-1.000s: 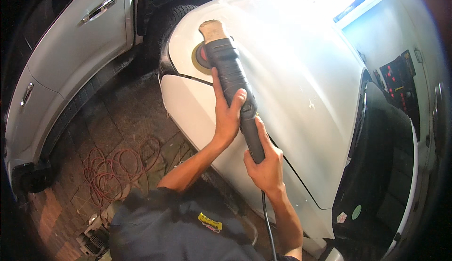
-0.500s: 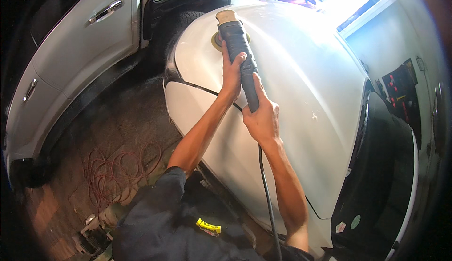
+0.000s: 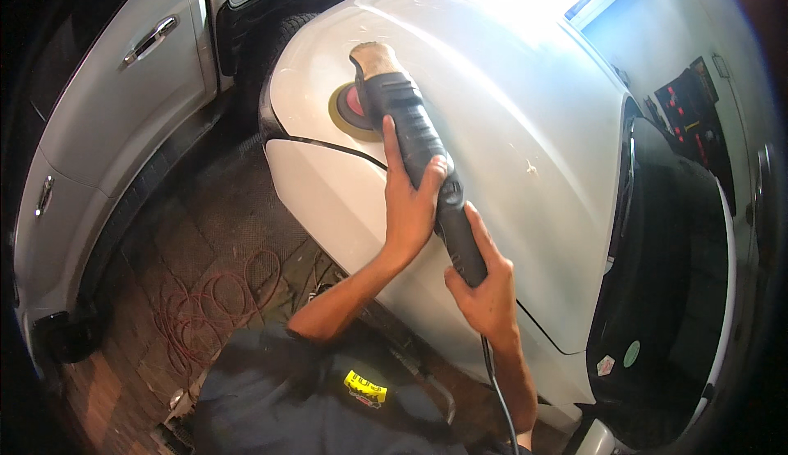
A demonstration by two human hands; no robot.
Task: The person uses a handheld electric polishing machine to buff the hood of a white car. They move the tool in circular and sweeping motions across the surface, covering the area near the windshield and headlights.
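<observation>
A black polisher with a tan front end lies slantwise over the white car hood. Its round yellow-edged pad sits against the hood near the front left edge. My left hand is wrapped round the middle of the polisher's body, thumb on top. Farther back, my right hand grips the rear handle. From the handle's end a dark power cord runs down along my right forearm. My left palm is hidden behind the tool, and so is part of the pad.
A second silver-white vehicle stands close on the left. On the dark floor between lies a tangled red hose. The car's windshield is at the right, and a dark tool panel hangs on the wall beyond. Strong light glares at the far end.
Both hands have drawn the polisher back toward me, from farther up the hood to near its front left edge. The view has also shifted slightly.
</observation>
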